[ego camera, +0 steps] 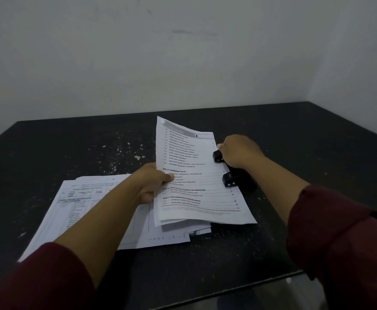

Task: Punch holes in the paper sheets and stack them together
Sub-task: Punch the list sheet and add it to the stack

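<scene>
At 8 o'clock on the dark table, a loose stack of sheets lies flat, likely the pile to be built or drawn from. Centre: left hand pinches a printed sheet by its left edge, thumb on top, steadying it so the right edge feeds into the punch. At 3 o'clock of that sheet, right hand presses down over the black hole punch, fingers curled on its lever, apparently mid-punch.

Dark maroon long sleeves, pushed up both forearms, cuffs bunched, bare hands
</scene>
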